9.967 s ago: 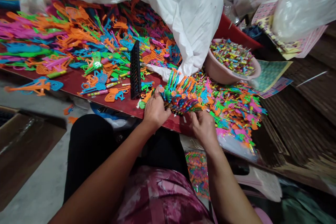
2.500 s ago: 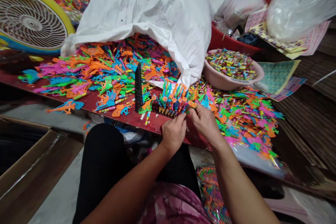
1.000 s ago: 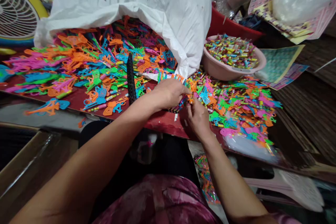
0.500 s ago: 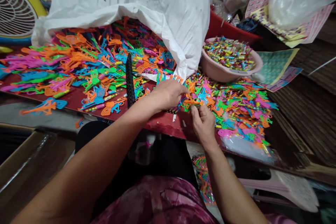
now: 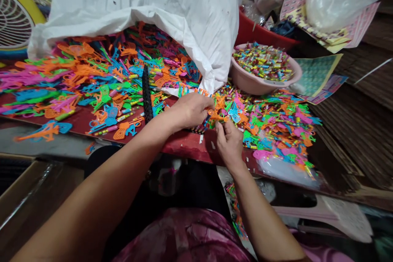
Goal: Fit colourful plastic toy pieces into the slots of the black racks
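Observation:
Near the middle of the red tabletop [image 5: 184, 145], an orange plastic toy piece [image 5: 217, 116] lies between my two hands. My right hand [image 5: 230, 142] pinches its right side between thumb and fingers. At the left end of the piece, my left hand [image 5: 193, 110] is turned palm down with its fingers curled; what they hold is partly hidden. A black toothed strip or rack [image 5: 147, 94] stands left of my left hand. Loose plastic toy pieces [image 5: 276, 127] in orange, blue, green and pink lie right of my hands.
A white sack [image 5: 190, 4] spills a large heap of toy pieces [image 5: 80, 65] on the left. A pink basin [image 5: 260, 84] of small wrapped candy-like pieces stands at the back right. A fan [image 5: 18, 16] is at far left, and stacked brown cardboard [image 5: 362, 106] at right.
Both hands stay together around the orange piece; my right hand has drawn slightly closer to my left. The whole view has shifted a little, moving the surroundings leftward.

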Demonstrator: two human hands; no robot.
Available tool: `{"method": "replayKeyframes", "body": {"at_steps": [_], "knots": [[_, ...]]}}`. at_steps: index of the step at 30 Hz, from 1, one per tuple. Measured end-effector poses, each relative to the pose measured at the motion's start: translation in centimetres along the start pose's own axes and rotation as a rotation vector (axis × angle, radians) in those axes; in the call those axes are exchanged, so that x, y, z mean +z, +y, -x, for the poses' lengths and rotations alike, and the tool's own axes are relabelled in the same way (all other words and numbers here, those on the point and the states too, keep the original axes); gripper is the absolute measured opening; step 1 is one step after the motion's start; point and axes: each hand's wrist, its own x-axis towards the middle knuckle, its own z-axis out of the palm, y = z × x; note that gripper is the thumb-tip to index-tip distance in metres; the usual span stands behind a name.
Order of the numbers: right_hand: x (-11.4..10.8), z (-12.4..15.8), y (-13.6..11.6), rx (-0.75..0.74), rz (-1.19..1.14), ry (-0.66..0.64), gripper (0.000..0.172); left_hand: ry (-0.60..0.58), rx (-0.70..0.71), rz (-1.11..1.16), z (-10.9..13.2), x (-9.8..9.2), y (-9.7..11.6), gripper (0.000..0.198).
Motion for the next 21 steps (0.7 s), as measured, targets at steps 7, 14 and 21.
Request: {"method": "replayKeyframes", "body": {"at_steps": [7, 14, 21], "knots": [[1.0, 0.9, 0.0, 0.022, -0.022, -0.012, 0.025, -0.016, -0.011, 0.015, 0.0, -0.3, 0.1, 0.029], [0.6, 1.0, -0.4, -0.022, 0.08, 0.013, 0.027, 0.032, -0.008, 0.019, 0.0, 0.2, -0.2, 0.026], [-0.1, 0.9, -0.9, -0.049, 0.152, 0.057, 0.027, 0.058, 0.016, 0.027, 0.1, 0.5, -0.4, 0.022]]}}
